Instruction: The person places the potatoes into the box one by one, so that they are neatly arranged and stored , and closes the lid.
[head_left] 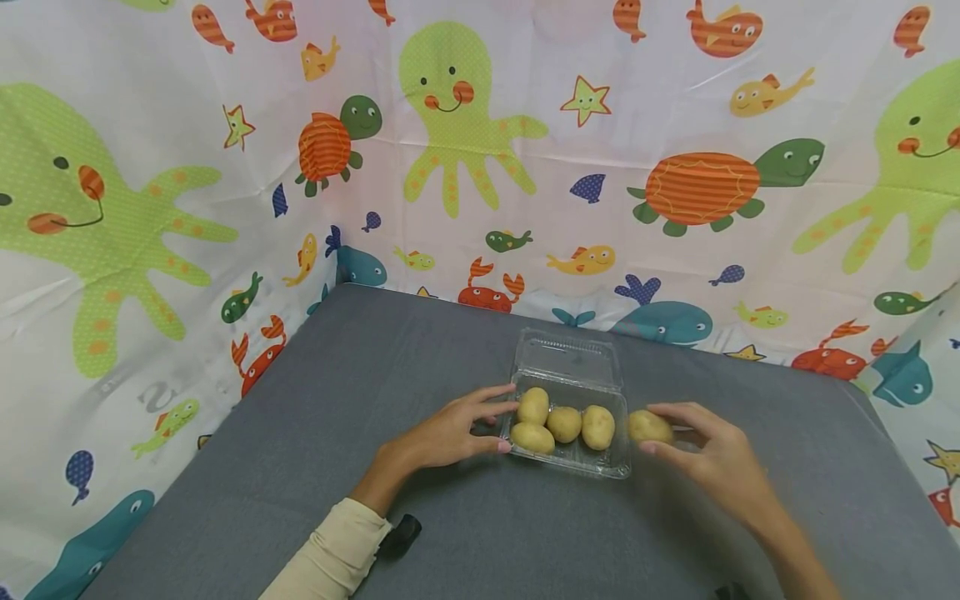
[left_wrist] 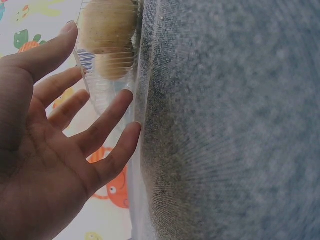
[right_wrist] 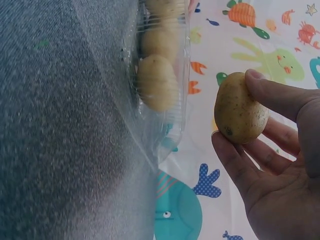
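A clear plastic clamshell box (head_left: 592, 468) lies on the grey table with its lid raised at the back. Several potatoes (head_left: 597, 427) sit inside it. Just right of the box, my right hand (head_left: 708, 446) pinches another potato (right_wrist: 241, 107) between thumb and fingers, above the table. At the box's left side is my left hand (head_left: 453, 427), its fingers spread and loosely bent. Its fingertips and thumb are at the box's left edge, and the left wrist view shows the palm (left_wrist: 50, 170) holding nothing.
White cloth with printed sea animals (head_left: 480, 158) hangs behind and beside the grey table (head_left: 390, 350). A black strap piece (head_left: 400, 536) shows at the left wrist, below a beige sleeve (head_left: 330, 550).
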